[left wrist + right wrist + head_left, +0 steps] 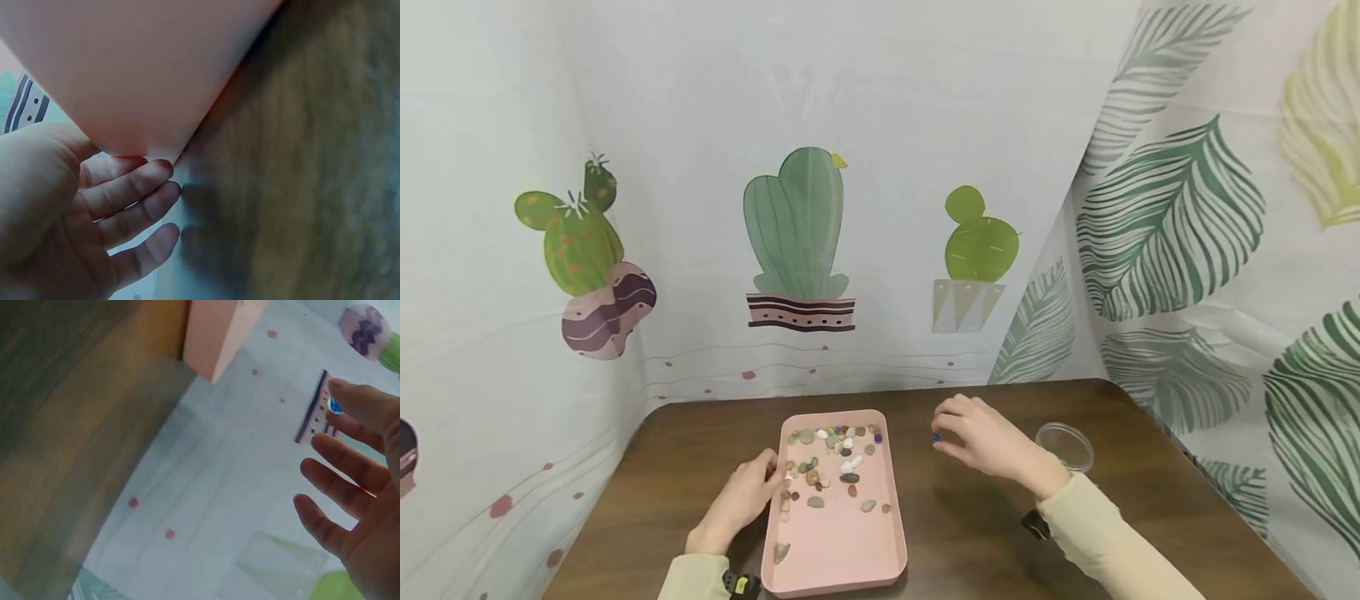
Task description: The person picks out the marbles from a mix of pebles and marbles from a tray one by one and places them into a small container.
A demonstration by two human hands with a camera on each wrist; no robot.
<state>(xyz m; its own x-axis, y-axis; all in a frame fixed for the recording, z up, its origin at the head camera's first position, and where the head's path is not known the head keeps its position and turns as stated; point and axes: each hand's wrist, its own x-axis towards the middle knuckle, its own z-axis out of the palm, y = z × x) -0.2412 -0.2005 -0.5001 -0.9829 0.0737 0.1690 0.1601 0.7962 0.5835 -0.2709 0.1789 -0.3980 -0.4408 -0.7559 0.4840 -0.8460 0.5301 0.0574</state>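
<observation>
A shallow pink tray (838, 550) lies on the table with many small pebbles (812, 477) spread mostly over its far half. At the tray's left side, my left hand (741, 498) holds the rim. In the left wrist view the thumb goes behind the tray's wall (144, 75), while the other fingers (140, 212) stay outside, loosely bent. To the right of the tray, my right hand (981, 437) is raised above the table. Its thumb and index finger pinch a small shiny blue glass stone (335, 405); the other fingers are spread apart.
Behind the right hand, a round clear dish (1066, 446) sits on the dark wooden table (970, 533). One blue stone (877, 437) lies near the tray's far right corner. A cloth backdrop (895, 250) printed with cacti and leaves hangs around the table's far and right sides.
</observation>
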